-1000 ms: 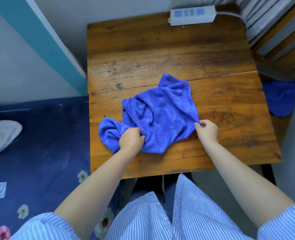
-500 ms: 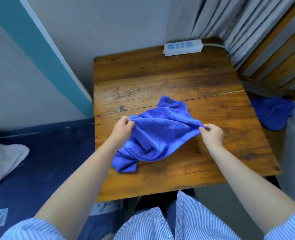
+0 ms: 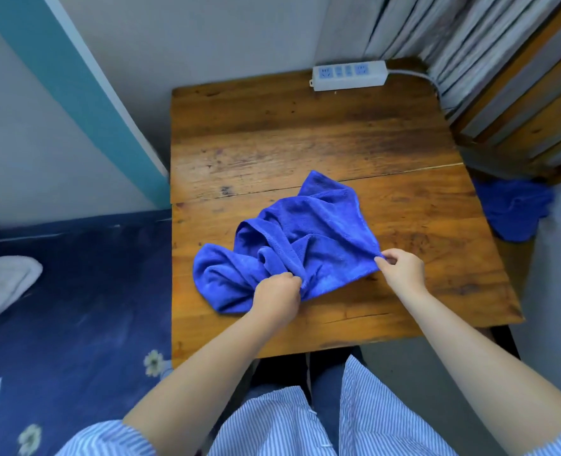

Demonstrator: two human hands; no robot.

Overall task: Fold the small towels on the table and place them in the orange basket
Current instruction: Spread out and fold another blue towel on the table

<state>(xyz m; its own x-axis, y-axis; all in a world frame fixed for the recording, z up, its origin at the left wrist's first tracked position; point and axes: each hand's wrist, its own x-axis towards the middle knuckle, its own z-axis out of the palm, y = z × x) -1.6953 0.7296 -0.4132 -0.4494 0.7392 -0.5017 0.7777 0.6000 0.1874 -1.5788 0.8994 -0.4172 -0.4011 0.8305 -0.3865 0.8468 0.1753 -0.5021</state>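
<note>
While a crumpled blue towel (image 3: pixel 299 245) lies spread on the wooden table (image 3: pixel 305 133), a bunched fold near its lower edge is gripped by the left hand (image 3: pixel 277 296), whose fingers are curled round the cloth. Its right corner is pinched between thumb and fingertips of the right hand (image 3: pixel 401 269). Most of the towel is heaped beyond and to the left of the left hand. Another blue cloth (image 3: pixel 516 212) is seen off the table, right of the right hand; a power strip (image 3: pixel 350 75) is set well beyond both hands.

Crumpled blue towel (image 3: pixel 308 238) on wooden table (image 3: pixel 305 133), left hand (image 3: pixel 277 296) gripping, right hand (image 3: pixel 402 269) apparently pinching corner
</note>
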